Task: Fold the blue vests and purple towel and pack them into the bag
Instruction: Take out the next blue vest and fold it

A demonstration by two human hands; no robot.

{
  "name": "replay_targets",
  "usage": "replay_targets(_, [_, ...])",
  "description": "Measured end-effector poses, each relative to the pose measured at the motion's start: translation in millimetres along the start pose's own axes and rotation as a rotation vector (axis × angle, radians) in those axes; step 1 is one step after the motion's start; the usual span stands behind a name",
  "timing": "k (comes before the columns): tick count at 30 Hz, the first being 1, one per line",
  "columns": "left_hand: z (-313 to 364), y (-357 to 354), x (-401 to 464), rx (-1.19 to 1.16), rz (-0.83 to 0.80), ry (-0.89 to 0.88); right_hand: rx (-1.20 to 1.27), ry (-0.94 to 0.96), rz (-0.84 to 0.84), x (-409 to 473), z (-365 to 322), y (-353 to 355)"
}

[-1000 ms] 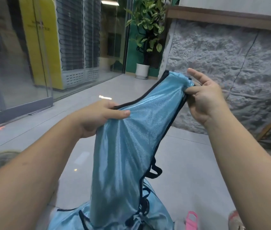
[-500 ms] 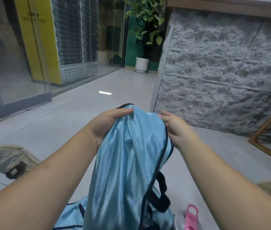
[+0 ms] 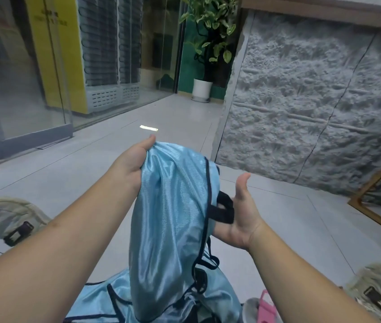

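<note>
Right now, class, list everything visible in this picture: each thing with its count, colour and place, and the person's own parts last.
held vest: one, light blue with dark trim, hanging from the left hand
more vests: count unclear, light blue, heaped on the floor below
pink object: one, bottom edge, partly cut off
potted plant: one, green in a white pot, far corner
stone wall: grey, right
shoes: two, pale, left and bottom right
left hand: grips the vest's top
right hand: open, palm against a dark strap
</note>
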State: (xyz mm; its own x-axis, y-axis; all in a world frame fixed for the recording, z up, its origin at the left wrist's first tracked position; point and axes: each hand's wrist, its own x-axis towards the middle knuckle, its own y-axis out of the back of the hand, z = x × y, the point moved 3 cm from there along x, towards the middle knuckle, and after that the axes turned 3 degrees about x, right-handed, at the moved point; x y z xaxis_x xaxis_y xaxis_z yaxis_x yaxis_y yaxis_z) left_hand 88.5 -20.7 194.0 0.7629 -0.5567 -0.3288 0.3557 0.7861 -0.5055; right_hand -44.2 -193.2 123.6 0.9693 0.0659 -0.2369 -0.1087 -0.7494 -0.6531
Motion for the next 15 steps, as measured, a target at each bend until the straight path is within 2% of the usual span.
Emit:
replay_targets(3, [3.5,14.8,6.0,-0.011,0.106,-0.005,-0.288,0.028,-0.129,-5.0,-4.0,-14.1])
replay_targets(6, [0.4,22.4,9.3,-0.024,0.143,0.009,-0.513,0.023,0.034,0.1,-8.7,-24.9])
replay_targets(9, [-8.1,29.8,8.8,-0.121,0.115,-0.028,-0.361,0.14,0.069,1.0,-14.2,-34.2])
replay_targets(11, [-17.7,36.0,7.5,-0.205,0.034,-0.076,-0.229,0.211,0.09,0.8,-19.2,-35.0])
replay_targets(15, [-48.8,31.1,-1.1,-0.143,-0.314,0.059,-0.104,0.217,0.196,2.4,-21.7,-28.7])
